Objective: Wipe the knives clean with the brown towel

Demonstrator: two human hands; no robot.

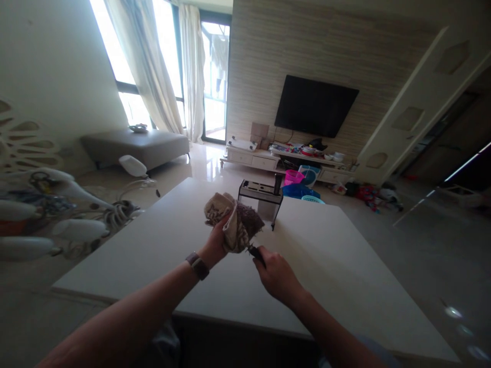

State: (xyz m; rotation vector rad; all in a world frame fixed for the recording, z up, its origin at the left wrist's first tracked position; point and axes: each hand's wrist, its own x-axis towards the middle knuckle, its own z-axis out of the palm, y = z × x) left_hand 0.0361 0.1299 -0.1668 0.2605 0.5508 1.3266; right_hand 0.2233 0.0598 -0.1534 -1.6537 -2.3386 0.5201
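Above the white table point(322, 266), my left hand point(215, 244) grips a brown and beige patterned cloth point(235, 225), bunched up in its fingers. My right hand point(276, 275) is closed round the black handle of a knife point(256, 252). The handle points up toward the cloth, and the blade is hidden by the cloth's folds. Just beyond both hands stands a knife block point(261, 191) with a dark slotted top. One black handle point(277, 183) sticks up from its right end.
Left of the table is a lamp with several white shades point(79, 230). A grey bench point(141, 145) stands by the curtains. Behind the table are a pink basket point(293, 177), blue tubs point(297, 191) and a low TV cabinet point(249, 159) under a television point(316, 106).
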